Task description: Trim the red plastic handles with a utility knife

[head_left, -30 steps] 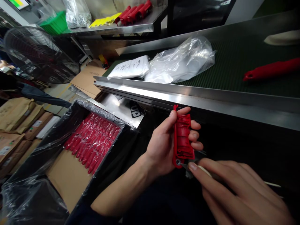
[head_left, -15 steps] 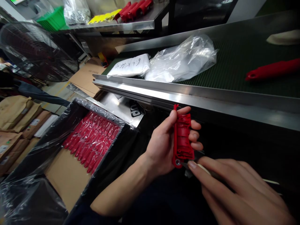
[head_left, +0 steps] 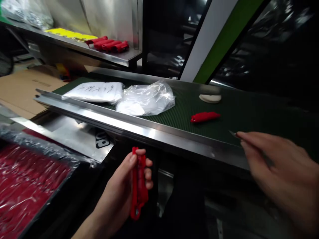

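My left hand (head_left: 119, 192) grips a red plastic handle part (head_left: 138, 182) upright below the steel rail (head_left: 139, 127) of the conveyor. My right hand (head_left: 276, 169) is raised at the right over the green belt (head_left: 249, 114), fingers pinched on a thin knife whose blade tip (head_left: 233, 133) pokes out past the forefinger. Another red handle part (head_left: 205, 117) lies on the belt, ahead and left of the blade tip.
Clear plastic bags (head_left: 146, 99) and a white written-on packet (head_left: 93, 92) lie on the belt's left end. A pale oval piece (head_left: 210, 98) lies farther back. A lined box of red parts (head_left: 27, 186) stands at the lower left. More red handles (head_left: 108, 43) rest on a steel shelf.
My right hand has lifted the knife away from the red part and up to the right over the belt. The view has swung right. My left hand turned the part edge-on.
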Demonstrator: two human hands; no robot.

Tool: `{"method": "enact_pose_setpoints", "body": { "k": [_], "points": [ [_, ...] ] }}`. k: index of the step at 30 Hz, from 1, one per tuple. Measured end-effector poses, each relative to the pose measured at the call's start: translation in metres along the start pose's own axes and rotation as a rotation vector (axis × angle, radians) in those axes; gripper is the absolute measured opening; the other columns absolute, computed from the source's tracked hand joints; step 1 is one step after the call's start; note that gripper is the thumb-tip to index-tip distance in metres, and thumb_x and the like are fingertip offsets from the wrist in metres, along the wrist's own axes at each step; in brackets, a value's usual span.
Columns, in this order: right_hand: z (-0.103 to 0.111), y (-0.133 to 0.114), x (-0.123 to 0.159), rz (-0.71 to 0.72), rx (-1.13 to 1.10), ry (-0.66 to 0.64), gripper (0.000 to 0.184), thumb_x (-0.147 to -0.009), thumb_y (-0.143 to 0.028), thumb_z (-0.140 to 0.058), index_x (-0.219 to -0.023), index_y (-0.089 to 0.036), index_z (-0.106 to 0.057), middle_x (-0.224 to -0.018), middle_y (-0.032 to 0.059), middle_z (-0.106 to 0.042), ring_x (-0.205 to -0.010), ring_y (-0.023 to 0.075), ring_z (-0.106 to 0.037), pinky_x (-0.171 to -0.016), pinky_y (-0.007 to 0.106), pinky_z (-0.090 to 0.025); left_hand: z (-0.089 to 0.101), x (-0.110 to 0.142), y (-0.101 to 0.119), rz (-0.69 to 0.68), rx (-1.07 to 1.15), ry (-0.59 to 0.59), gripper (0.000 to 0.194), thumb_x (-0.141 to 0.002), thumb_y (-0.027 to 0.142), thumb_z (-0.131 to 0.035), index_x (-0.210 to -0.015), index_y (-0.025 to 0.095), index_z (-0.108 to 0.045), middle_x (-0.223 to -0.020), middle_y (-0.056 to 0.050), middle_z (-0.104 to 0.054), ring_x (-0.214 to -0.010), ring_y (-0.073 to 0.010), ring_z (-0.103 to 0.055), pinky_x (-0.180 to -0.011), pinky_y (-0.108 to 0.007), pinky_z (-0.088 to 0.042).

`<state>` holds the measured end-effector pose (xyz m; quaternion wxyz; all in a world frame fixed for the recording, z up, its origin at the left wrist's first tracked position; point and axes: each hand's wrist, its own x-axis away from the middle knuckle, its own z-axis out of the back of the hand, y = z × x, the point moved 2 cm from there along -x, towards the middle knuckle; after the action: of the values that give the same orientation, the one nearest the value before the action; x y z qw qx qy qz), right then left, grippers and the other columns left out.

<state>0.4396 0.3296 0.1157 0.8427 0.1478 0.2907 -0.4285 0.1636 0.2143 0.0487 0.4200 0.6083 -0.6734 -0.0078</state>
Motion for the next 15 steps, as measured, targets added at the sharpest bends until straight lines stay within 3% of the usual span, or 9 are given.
{"method": "enact_pose_setpoints", "body": {
  "k": [4,7,10,12,15],
  "points": [
    [-0.018,0.062,-0.035,0.084,0.014,-0.209,0.035,-0.101,-0.044,-0.039,-0.107,-0.028,-0.07,-0.101,-0.0002,-0.074,-0.083,0.0213,-0.071,-0.065,0.036,-0.05,0.011,0.003,-0.015,-0.019,-0.122,0.014,0.024,-0.081,0.036,-0.076,-0.091,0.019,-0.062,-0.091,-0.002,-0.061,-0.066,-0.0098,-0.051,-0.054,-0.02,-0.043],
    [-0.041,0.077,-0.049,0.203,-0.087,-0.32,0.033,-0.099,-0.047,-0.044,-0.099,-0.03,-0.072,-0.085,-0.0043,-0.074,-0.065,0.0172,-0.07,-0.052,0.03,-0.05,0.011,0.007,-0.02,-0.019,-0.21,-0.031,0.029,-0.079,0.038,-0.077,-0.087,0.017,-0.058,-0.069,0.003,-0.051,-0.055,-0.0065,-0.039,-0.049,-0.018,-0.032],
    [-0.056,0.057,-0.06,0.248,-0.156,-0.272,0.03,-0.097,-0.047,-0.048,-0.104,-0.029,-0.071,-0.097,-0.0006,-0.075,-0.079,0.0221,-0.072,-0.063,0.035,-0.054,0.003,0.015,-0.013,-0.071,-0.307,-0.133,0.037,-0.076,0.044,-0.079,-0.084,0.018,-0.054,-0.068,0.005,-0.046,-0.053,-0.0048,-0.034,-0.049,-0.019,-0.027],
    [-0.062,0.03,-0.068,0.24,-0.219,-0.227,0.026,-0.099,-0.04,-0.049,-0.113,-0.028,-0.068,-0.109,0.0006,-0.072,-0.093,0.0214,-0.07,-0.073,0.035,-0.056,-0.006,0.023,-0.002,-0.146,-0.356,-0.214,0.04,-0.075,0.045,-0.08,-0.08,0.018,-0.052,-0.075,0.002,-0.051,-0.056,-0.005,-0.037,-0.051,-0.021,-0.028],
    [-0.079,-0.019,-0.088,0.267,-0.313,-0.245,0.023,-0.099,-0.034,-0.051,-0.116,-0.026,-0.064,-0.112,0.0007,-0.069,-0.098,0.0174,-0.067,-0.081,0.032,-0.055,-0.024,0.04,0.018,-0.213,-0.335,-0.405,0.039,-0.074,0.047,-0.079,-0.073,0.019,-0.052,-0.078,-0.002,-0.057,-0.063,-0.0098,-0.047,-0.058,-0.024,-0.034]
  ]
}}
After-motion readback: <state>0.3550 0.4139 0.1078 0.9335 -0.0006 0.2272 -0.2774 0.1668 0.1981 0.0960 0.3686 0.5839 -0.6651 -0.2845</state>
